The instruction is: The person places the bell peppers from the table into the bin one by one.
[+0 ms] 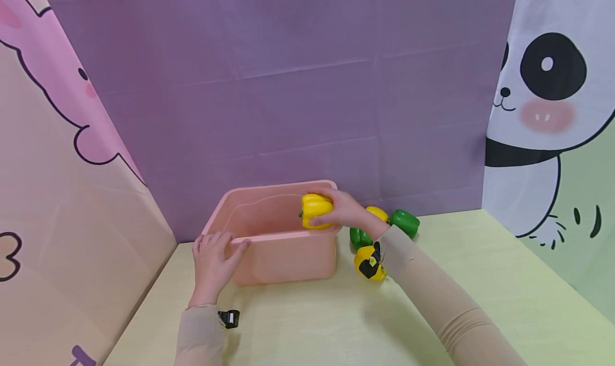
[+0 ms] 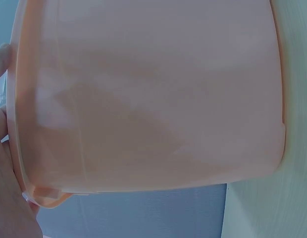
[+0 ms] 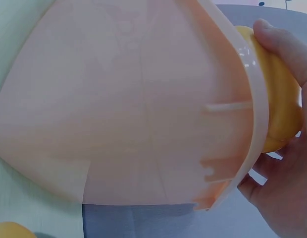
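I see a pink bin (image 1: 283, 259) of smooth, slightly translucent plastic — rectangular, with rounded corners and a thin flared rim — standing on the pale yellow-green surface (image 1: 480, 280) against the purple backdrop (image 1: 288, 88). My right hand (image 1: 343, 210) is wrapped around a glossy yellow bell pepper (image 1: 316, 210), lobed and blocky, holding it over the bin's right rear corner, just above the rim; the right wrist view shows the fingers curled round it with the rim edge in front. The pepper lies on its side, its long axis roughly level and its small green stem pointing left, toward the middle of the bin. Of the bin's inside I can see only bare pink wall; the floor of it is hidden by the near wall. My left hand (image 1: 213, 262) rests on the bin's near left rim, fingers bent over the edge and gripping it. Just right of the bin, on the surface, lie more peppers: two green ones (image 1: 405, 223) and two yellow ones (image 1: 370, 263), partly hidden behind my right forearm, bunched close together.
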Action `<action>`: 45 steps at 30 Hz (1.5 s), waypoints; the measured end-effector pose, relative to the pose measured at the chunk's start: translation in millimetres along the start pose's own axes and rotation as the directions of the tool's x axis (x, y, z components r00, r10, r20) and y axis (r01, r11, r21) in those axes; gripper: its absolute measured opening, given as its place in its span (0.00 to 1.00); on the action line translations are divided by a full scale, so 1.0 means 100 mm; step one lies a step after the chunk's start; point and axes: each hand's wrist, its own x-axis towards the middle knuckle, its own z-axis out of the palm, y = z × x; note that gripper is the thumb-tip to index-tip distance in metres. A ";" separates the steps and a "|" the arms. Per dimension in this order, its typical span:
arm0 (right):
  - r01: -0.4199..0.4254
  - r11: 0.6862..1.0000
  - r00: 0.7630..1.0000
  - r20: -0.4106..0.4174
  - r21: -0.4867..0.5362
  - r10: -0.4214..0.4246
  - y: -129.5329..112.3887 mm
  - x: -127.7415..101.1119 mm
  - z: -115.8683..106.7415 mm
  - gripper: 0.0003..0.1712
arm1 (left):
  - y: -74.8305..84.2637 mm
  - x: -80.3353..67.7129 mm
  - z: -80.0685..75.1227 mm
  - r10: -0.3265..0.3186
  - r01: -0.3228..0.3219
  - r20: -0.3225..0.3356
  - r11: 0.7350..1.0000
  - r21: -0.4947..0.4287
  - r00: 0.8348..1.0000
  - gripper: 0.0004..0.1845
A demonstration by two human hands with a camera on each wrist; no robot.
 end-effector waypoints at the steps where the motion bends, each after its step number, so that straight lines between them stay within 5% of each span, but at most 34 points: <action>1: 0.000 1.000 1.000 0.002 -0.002 0.000 0.00 0.00 0.00 0.44 | 0.00 0.00 0.00 0.000 0.000 -0.001 1.000 0.000 1.000 0.15; 13: -0.002 1.000 1.000 0.028 -0.001 0.002 -0.02 0.04 0.07 0.43 | -0.01 0.00 0.00 0.004 -0.004 0.002 1.000 0.000 1.000 0.15; 23: 0.098 0.987 0.995 0.035 -0.126 -0.094 0.00 0.06 0.12 0.41 | -0.01 0.00 0.01 0.001 -0.001 -0.006 1.000 -0.005 1.000 0.15; 45: 0.077 0.948 0.994 0.094 -0.310 -0.050 0.00 0.14 0.20 0.37 | 0.01 0.00 0.00 0.001 -0.001 -0.004 1.000 -0.007 1.000 0.16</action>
